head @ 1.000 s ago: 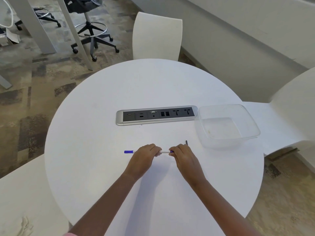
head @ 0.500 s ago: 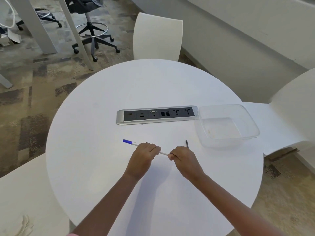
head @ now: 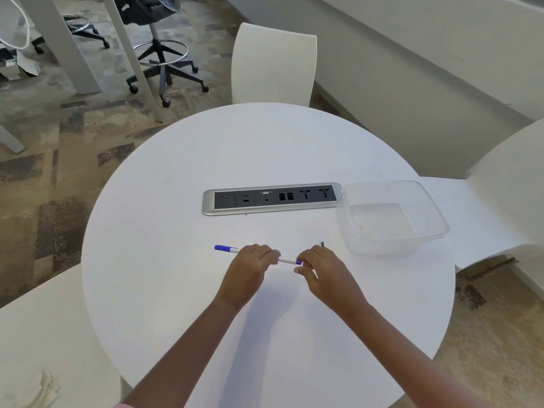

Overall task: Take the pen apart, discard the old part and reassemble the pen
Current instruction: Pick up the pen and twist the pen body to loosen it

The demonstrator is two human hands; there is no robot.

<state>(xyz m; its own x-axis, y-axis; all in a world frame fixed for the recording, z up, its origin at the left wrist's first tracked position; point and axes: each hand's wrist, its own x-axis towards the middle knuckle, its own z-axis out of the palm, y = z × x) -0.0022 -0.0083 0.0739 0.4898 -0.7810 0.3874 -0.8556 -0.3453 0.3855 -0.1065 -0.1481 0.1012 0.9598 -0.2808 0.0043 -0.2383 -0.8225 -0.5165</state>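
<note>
A thin white pen (head: 285,260) with a blue cap at its left end lies across both hands above the round white table (head: 182,225). My left hand (head: 250,267) grips the pen's middle with curled fingers. My right hand (head: 321,270) pinches the pen's right end, where a small blue piece shows at my fingertips. A short dark thin part (head: 322,244) pokes out from behind my right hand; its lower part is hidden.
A clear plastic container (head: 435,219) stands on the table to the right of my hands. A silver and black socket strip (head: 272,198) is set into the table's middle. White chairs surround the table at the back, right and left.
The pen has tilted back toward level after its blue cap end rose. My right hand's grip has shifted to the fingertips, and a blue piece now shows at the pen's right end.
</note>
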